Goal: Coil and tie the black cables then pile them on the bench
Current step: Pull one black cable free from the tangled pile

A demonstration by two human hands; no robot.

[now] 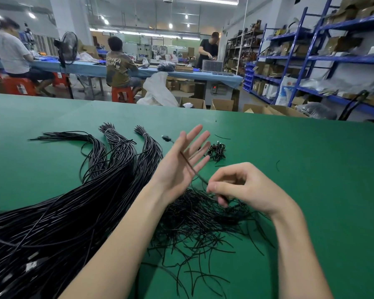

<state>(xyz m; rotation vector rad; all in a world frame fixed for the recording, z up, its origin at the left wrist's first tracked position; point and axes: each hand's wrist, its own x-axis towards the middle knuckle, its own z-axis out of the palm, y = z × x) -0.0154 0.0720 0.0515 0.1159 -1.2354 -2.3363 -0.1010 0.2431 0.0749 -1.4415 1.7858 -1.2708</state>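
Green matting covers our surface point(289, 147), which runs out of view at the left, right and near edges. Beyond it stand blue shelving point(311, 59) and a long blue table point(91, 69) where three people work. Our big mass of black cables point(52, 223) is cut off at the lower left, its far ends bundled and tied. Beside it lies a tangle of short ties point(203, 219) (individual strands hard to separate). Farther off sits a small coiled pile point(216, 151). Our left hand point(181, 167) is spread flat, palm up, its grip loose; our right hand point(244, 187) pinches one thin black cable point(190, 167) stretched across that palm.
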